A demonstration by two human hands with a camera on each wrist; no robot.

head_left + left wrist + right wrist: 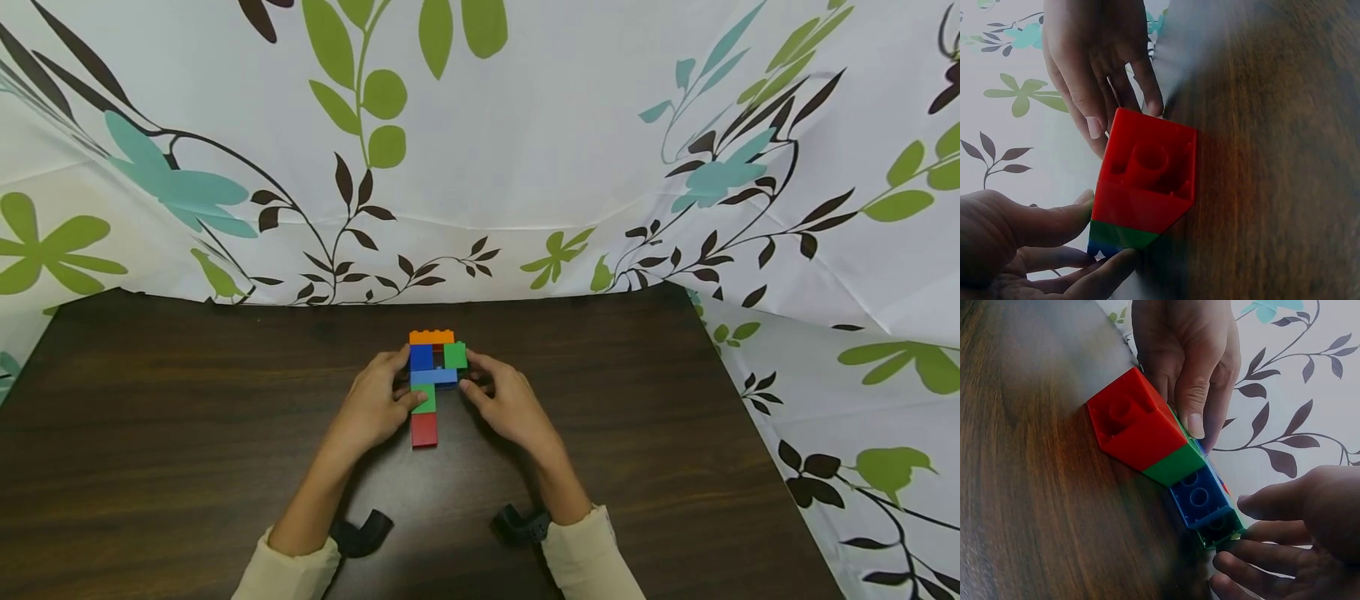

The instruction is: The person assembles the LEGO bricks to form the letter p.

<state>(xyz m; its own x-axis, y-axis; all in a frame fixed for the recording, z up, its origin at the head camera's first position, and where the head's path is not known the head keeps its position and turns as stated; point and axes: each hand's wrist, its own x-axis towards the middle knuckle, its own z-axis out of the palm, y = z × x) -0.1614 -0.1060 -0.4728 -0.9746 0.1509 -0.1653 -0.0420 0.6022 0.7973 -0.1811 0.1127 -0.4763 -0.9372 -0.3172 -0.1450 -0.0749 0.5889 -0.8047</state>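
A toy building-brick figure lies on the dark table, joined from an orange brick (pixel 431 337), a blue brick (pixel 422 357), a green brick (pixel 454 356), a longer blue brick (pixel 433 377), a second green brick (pixel 423 398) and a red brick (pixel 424 430). My left hand (pixel 375 398) grips the figure from its left side, thumb over the lower green brick and fingers along the blue ones. On the other side, my right hand (pixel 513 403) has its loosely bent fingertips right at the upper green brick. In the right wrist view, the hollow underside of the red brick (pixel 1125 415) shows.
Dark wooden table (pixel 187 433) surrounds the figure. A white cloth (pixel 525 150) with printed leaves and birds hangs behind the table and along its right side. Black wrist bands (pixel 363 533) sit by both cream sleeves (pixel 592 554).
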